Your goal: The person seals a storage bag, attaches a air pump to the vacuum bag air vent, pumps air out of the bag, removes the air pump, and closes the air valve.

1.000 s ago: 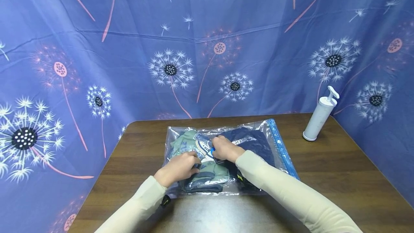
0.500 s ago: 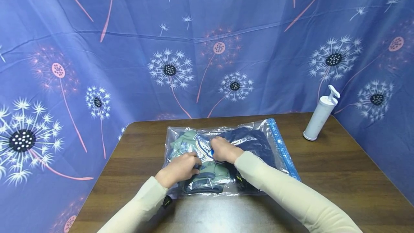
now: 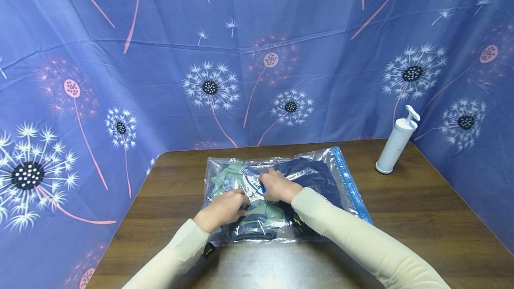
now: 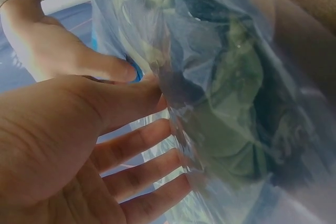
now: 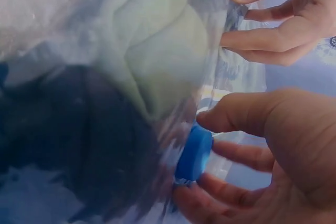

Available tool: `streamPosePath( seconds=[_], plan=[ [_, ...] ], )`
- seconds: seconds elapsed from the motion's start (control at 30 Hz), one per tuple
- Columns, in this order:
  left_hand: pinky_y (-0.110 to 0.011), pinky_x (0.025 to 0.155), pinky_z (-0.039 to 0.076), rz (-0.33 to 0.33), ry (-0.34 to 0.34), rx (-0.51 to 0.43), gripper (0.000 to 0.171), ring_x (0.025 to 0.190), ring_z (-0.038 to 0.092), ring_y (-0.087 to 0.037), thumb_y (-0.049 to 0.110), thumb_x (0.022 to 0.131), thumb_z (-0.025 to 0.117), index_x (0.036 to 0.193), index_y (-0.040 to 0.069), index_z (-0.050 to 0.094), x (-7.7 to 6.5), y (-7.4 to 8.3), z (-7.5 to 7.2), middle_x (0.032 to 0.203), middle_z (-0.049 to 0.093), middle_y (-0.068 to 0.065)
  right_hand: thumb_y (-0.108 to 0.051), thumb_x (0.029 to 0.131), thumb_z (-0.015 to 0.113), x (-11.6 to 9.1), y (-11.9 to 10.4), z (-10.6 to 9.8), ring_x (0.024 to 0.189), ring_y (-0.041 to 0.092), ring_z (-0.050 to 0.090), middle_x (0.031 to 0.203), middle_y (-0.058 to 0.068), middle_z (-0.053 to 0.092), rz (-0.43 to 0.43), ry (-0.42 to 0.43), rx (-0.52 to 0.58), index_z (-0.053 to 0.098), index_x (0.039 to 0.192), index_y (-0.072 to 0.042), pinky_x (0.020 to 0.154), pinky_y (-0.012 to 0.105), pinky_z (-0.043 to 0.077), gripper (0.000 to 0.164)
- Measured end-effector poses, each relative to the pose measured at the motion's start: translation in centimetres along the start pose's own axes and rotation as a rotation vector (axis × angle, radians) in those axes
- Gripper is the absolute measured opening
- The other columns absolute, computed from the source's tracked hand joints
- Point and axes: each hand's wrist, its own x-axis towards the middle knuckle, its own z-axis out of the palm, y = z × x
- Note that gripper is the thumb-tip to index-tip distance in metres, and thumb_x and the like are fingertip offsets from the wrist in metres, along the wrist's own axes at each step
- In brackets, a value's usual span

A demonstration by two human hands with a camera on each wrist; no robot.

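Note:
A clear plastic vacuum storage bag [image 3: 303, 235] lies flat on the table, its blue zip strip [image 3: 351, 182] at the right end. Inside are a pale green printed garment [image 3: 230, 174] on the left and a navy garment [image 3: 317, 177] on the right. My right hand [image 3: 277, 185] pinches a blue valve cap [image 5: 194, 153] on the bag's upper face, between thumb and fingers. To its left, my left hand [image 3: 225, 207] rests its fingertips on the film over the green garment. In the left wrist view its fingers [image 4: 149, 165] are nearly straight against the wrinkled plastic.
A white hand pump [image 3: 395, 146] with a T-handle stands at the back right of the wooden table [image 3: 421, 217]. A blue curtain [image 3: 160, 57] with dandelion prints hangs behind the table and along its sides.
My right hand has turned slightly at the valve cap, its fingers shifting a little to the left. The left hand stays about where it was, and the bag has not moved.

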Motion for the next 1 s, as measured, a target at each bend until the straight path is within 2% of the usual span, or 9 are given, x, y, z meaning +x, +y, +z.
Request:
streamPosePath(
  seconds=[0.13, 0.2, 0.27, 0.33, 0.4, 0.53, 0.67, 0.87, 1.0],
  plan=[
    [-0.034, 0.081, 0.059, 0.004, 0.005, 0.011, 0.012, 0.090, 0.067, -0.017, 0.018, 0.086, 0.084, 0.096, 0.014, 0.077, -0.02, 0.07, 0.01, 0.100, 0.069, -0.001, -0.010, 0.083, 0.076, 0.09, -0.13, -0.09, 0.114, 0.046, 0.060, 0.129, 0.028, 0.058, 0.070, 0.008, 0.043, 0.065, 0.127, 0.001, 0.094, 0.053, 0.054, 0.046],
    [-0.034, 0.080, 0.059, 0.004, 0.007, 0.017, 0.012, 0.089, 0.067, -0.016, 0.018, 0.085, 0.084, 0.094, 0.015, 0.077, -0.04, 0.12, 0.00, 0.099, 0.069, 0.000, -0.011, 0.085, 0.075, 0.11, -0.18, -0.10, 0.112, 0.045, 0.061, 0.128, 0.028, 0.059, 0.094, 0.005, 0.065, 0.066, 0.123, 0.001, 0.090, 0.052, 0.055, 0.041],
    [-0.033, 0.079, 0.058, 0.007, 0.009, 0.020, 0.011, 0.087, 0.066, -0.016, 0.018, 0.085, 0.084, 0.092, 0.015, 0.076, -0.06, 0.19, 0.00, 0.097, 0.067, 0.000, -0.010, 0.086, 0.074, 0.16, -0.16, -0.02, 0.104, 0.041, 0.063, 0.120, 0.026, 0.061, 0.098, 0.004, 0.073, 0.068, 0.112, 0.001, 0.085, 0.051, 0.055, 0.029],
    [-0.034, 0.077, 0.058, 0.012, 0.013, 0.027, 0.010, 0.085, 0.065, -0.016, 0.018, 0.085, 0.084, 0.090, 0.015, 0.075, -0.09, 0.27, -0.01, 0.095, 0.066, -0.001, -0.009, 0.088, 0.074, 0.17, -0.14, 0.05, 0.098, 0.037, 0.062, 0.111, 0.023, 0.062, 0.089, 0.006, 0.062, 0.067, 0.100, -0.001, 0.083, 0.050, 0.055, 0.016],
    [-0.034, 0.077, 0.058, 0.017, 0.018, 0.031, 0.010, 0.083, 0.065, -0.017, 0.017, 0.085, 0.084, 0.089, 0.015, 0.075, -0.12, 0.36, -0.06, 0.093, 0.065, -0.001, -0.006, 0.088, 0.073, 0.24, -0.10, 0.09, 0.093, 0.034, 0.061, 0.104, 0.020, 0.062, 0.067, 0.012, 0.047, 0.066, 0.095, -0.001, 0.082, 0.049, 0.055, 0.011],
    [-0.035, 0.078, 0.058, 0.015, 0.024, 0.039, 0.010, 0.083, 0.065, -0.017, 0.017, 0.085, 0.084, 0.088, 0.014, 0.075, -0.19, 0.42, -0.07, 0.092, 0.065, -0.001, -0.002, 0.086, 0.073, 0.40, 0.00, 0.22, 0.087, 0.030, 0.057, 0.091, 0.013, 0.060, 0.014, 0.023, 0.021, 0.064, 0.086, -0.004, 0.078, 0.046, 0.054, 0.009],
    [-0.033, 0.076, 0.058, 0.015, 0.031, 0.045, 0.010, 0.082, 0.064, -0.016, 0.017, 0.084, 0.085, 0.087, 0.015, 0.075, -0.20, 0.28, 0.17, 0.091, 0.065, 0.000, 0.001, 0.084, 0.074, 0.48, 0.03, 0.27, 0.084, 0.027, 0.055, 0.080, 0.006, 0.057, -0.026, 0.024, -0.006, 0.061, 0.078, -0.008, 0.076, 0.044, 0.053, 0.017],
    [-0.033, 0.078, 0.058, 0.008, 0.025, 0.021, 0.010, 0.083, 0.065, -0.016, 0.015, 0.084, 0.085, 0.089, 0.015, 0.077, -0.06, 0.18, 0.24, 0.093, 0.066, 0.000, 0.005, 0.081, 0.074, 0.52, 0.09, 0.13, 0.084, 0.026, 0.056, 0.081, 0.005, 0.060, -0.051, 0.010, -0.014, 0.066, 0.081, -0.006, 0.075, 0.041, 0.053, 0.014],
    [-0.033, 0.078, 0.058, -0.004, 0.016, 0.011, 0.011, 0.085, 0.065, -0.016, 0.016, 0.084, 0.085, 0.091, 0.015, 0.077, 0.02, 0.15, 0.14, 0.094, 0.066, 0.000, 0.009, 0.077, 0.073, 0.62, 0.32, 0.08, 0.091, 0.028, 0.059, 0.087, 0.006, 0.064, -0.096, 0.007, -0.021, 0.071, 0.086, -0.006, 0.087, 0.045, 0.053, 0.018]
  ],
)
